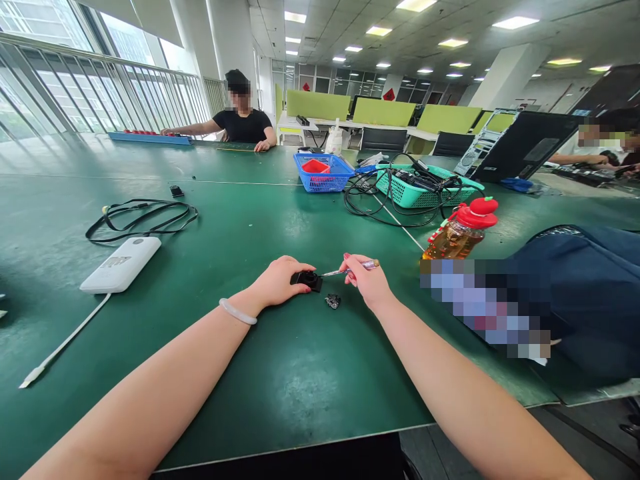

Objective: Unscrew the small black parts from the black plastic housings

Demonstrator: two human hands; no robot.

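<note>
Head cam, arms (175,377) fwd, R fingers (351,261) pinching tool (371,265)

Ceiling lights (417,5) (rectangular ones) glow above lime-green partitions (384,121), while a railing (100,60) fronts windows (45,21).

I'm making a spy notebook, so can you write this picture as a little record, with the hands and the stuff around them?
Left hand: grips a small black part
Right hand: holds a thin tool, tip close to the black part; touching or not, can't tell
Between forearms: a small dark piece, on the green table
Left side: white device, black cord
Right side: red-lidded bottle, dark blue fabric
Farther back: blue basket, green basket
Across: person in black shirt
</note>
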